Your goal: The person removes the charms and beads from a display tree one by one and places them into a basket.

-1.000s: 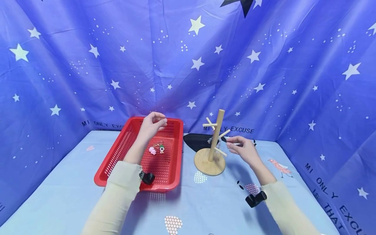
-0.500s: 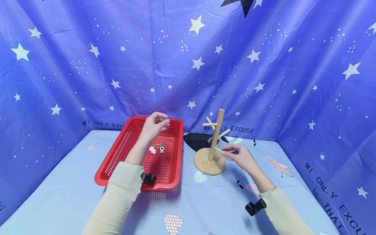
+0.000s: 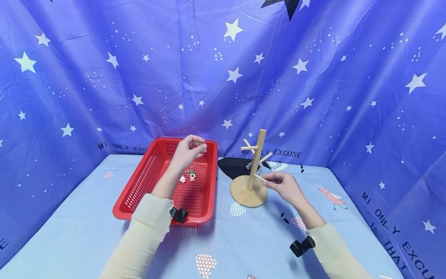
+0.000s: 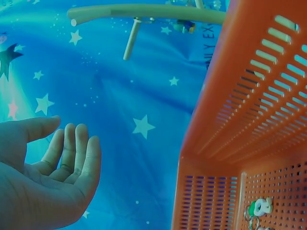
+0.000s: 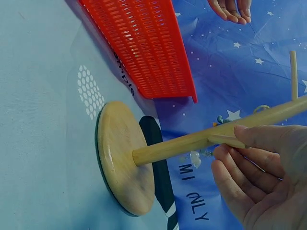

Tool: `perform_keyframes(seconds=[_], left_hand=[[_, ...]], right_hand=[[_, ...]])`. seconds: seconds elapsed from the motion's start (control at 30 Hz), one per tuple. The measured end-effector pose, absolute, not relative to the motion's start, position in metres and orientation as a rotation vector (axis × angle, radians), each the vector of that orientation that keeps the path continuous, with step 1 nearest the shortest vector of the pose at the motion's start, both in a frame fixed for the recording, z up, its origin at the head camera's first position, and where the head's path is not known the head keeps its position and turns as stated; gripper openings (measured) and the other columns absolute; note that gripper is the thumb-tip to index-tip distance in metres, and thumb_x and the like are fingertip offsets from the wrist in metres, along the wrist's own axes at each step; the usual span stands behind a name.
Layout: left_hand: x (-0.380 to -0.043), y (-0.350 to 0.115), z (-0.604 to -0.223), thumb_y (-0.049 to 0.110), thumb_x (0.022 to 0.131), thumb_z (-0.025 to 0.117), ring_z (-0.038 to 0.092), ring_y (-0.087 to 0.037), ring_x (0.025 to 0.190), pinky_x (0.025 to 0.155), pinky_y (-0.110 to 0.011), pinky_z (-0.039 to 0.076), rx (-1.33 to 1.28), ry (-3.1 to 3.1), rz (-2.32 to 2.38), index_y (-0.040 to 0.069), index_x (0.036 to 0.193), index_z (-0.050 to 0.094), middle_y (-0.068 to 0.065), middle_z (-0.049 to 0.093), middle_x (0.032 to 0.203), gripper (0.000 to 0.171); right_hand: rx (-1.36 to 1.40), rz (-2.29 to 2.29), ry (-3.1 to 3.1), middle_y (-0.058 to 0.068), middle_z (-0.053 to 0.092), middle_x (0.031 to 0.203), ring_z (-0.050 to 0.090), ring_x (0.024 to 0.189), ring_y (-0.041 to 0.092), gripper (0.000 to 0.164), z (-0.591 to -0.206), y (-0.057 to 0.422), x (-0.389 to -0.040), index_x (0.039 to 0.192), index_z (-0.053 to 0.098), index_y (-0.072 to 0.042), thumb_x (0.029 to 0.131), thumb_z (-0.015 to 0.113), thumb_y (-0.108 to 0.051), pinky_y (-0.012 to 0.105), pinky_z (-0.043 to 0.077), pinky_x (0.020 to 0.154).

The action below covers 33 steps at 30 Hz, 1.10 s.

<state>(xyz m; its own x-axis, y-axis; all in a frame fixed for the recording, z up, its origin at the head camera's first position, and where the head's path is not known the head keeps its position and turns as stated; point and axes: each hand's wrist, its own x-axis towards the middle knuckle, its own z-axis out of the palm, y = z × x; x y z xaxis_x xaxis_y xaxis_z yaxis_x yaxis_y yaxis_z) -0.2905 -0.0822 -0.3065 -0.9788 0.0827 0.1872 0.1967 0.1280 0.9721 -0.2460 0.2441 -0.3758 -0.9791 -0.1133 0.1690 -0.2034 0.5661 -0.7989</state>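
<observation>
My right hand [image 3: 283, 186] pinches the tip of a low peg [image 5: 224, 139] on a wooden peg stand [image 3: 257, 155], thumb on one side and fingers on the other. Behind the post hangs a small clear trinket [image 5: 195, 159], partly hidden by the stand. Over the red basket [image 3: 212, 190] hovers my left hand [image 3: 189, 151], fingers loosely bent with nothing in them, as the left wrist view [image 4: 57, 177] shows. On the basket's floor lie a keychain with a white figure and green top [image 3: 192, 176] and a pink charm [image 3: 182, 179], partly covered by my left forearm.
The stand's round base [image 3: 240, 193] rests on a light blue patterned tablecloth [image 3: 237, 244], right of the basket. More pegs [image 3: 249, 148] stick out higher up the post. A blue star-printed curtain [image 3: 195, 77] closes off the back and sides.
My right hand has come down and left from beside the upper pegs to the low peg and now pinches its tip. The left hand has drifted slightly right above the basket.
</observation>
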Motion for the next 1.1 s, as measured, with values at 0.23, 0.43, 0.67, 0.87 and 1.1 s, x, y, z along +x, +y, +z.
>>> perform_keyframes(seconds=[0.23, 0.43, 0.67, 0.87, 1.1], left_hand=[[-0.286, -0.072, -0.305, 0.007, 0.096, 0.062, 0.068, -0.018, 0.089, 0.090, -0.036, 0.060, -0.308, -2.313, -2.021, -0.006, 0.120, 0.057, -0.013, 0.067, 0.103, 0.028], [-0.279, -0.062, -0.306, 0.009, 0.096, 0.064, 0.069, -0.023, 0.095, 0.092, -0.040, 0.060, -0.384, -2.343, -2.003, -0.004, 0.118, 0.058, -0.024, 0.067, 0.113, 0.027], [-0.271, -0.048, -0.311, 0.009, 0.094, 0.065, 0.069, -0.019, 0.089, 0.086, -0.034, 0.061, -0.492, -2.392, -1.963, -0.004, 0.113, 0.062, -0.016, 0.068, 0.102, 0.023], [-0.264, -0.033, -0.317, 0.007, 0.094, 0.065, 0.068, -0.021, 0.090, 0.082, -0.027, 0.060, -0.543, -2.439, -1.992, -0.003, 0.112, 0.063, -0.016, 0.068, 0.101, 0.021], [-0.258, -0.021, -0.324, 0.005, 0.093, 0.065, 0.066, -0.011, 0.085, 0.086, -0.030, 0.060, -0.589, -2.451, -2.032, -0.006, 0.112, 0.063, -0.018, 0.069, 0.103, 0.022]], right_hand=[[0.376, 1.520, -2.668, 0.027, 0.069, 0.117, 0.065, 0.086, -0.003, 0.029, -0.382, 0.259, -0.248, 0.116, 0.070, 0.005, 0.091, 0.070, -0.011, 0.017, 0.055, 0.080], [0.465, 1.661, -2.650, 0.032, 0.067, 0.115, 0.069, 0.089, 0.002, 0.030, -0.384, 0.270, -0.251, 0.120, 0.064, 0.012, 0.094, 0.064, -0.005, 0.018, 0.057, 0.083], [0.507, 1.752, -2.666, 0.034, 0.066, 0.114, 0.071, 0.094, 0.005, 0.030, -0.386, 0.278, -0.257, 0.122, 0.061, 0.015, 0.097, 0.059, -0.002, 0.021, 0.058, 0.088], [0.585, 1.781, -2.655, 0.036, 0.066, 0.114, 0.071, 0.094, 0.003, 0.030, -0.386, 0.283, -0.267, 0.122, 0.059, 0.018, 0.098, 0.056, -0.001, 0.023, 0.058, 0.089], [0.576, 1.842, -2.664, 0.006, 0.076, 0.102, 0.073, 0.096, 0.008, 0.031, -0.387, 0.287, -0.274, 0.124, 0.058, 0.017, 0.099, 0.056, -0.001, 0.024, 0.058, 0.090]])
